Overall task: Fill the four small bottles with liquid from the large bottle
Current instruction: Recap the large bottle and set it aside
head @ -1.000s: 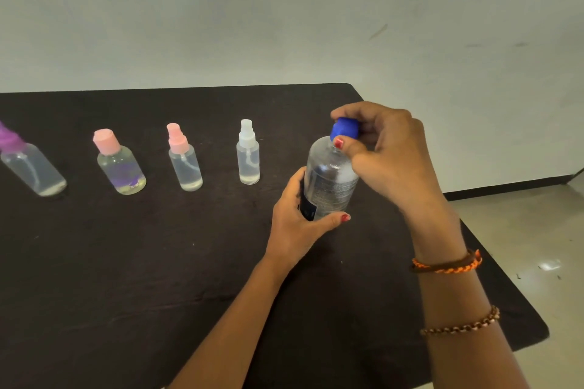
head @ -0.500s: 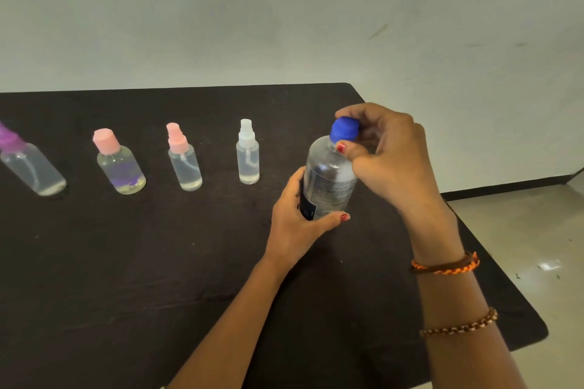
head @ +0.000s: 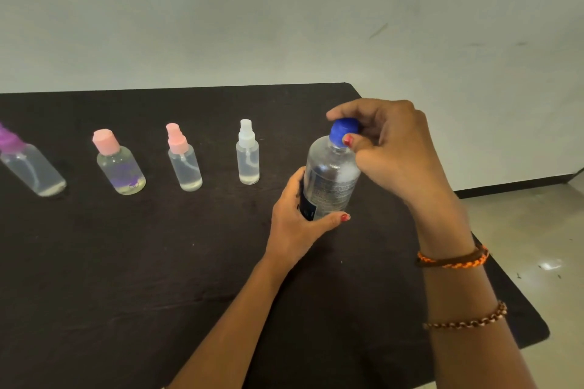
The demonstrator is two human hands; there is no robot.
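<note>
A large clear bottle (head: 331, 180) stands on the black table (head: 126, 278), right of centre. My left hand (head: 297, 224) grips its lower body. My right hand (head: 388, 148) pinches its blue cap (head: 343, 131) from above with thumb and fingers. To the left stand the small bottles in a row: one with a white spray top (head: 248, 153), one with a pink spray top (head: 183, 158), one with a pink cap (head: 118, 164), and one with a purple top (head: 28, 164) at the frame's left edge. All four small bottles look clear and are capped.
The table's right edge (head: 505, 262) runs diagonally close to my right forearm, with pale floor (head: 537, 230) beyond it. A plain wall (head: 284, 16) rises behind the table's far edge.
My right hand has turned slightly on the blue cap, its fingers shifting round it. The large bottle and my left hand have stayed in place.
</note>
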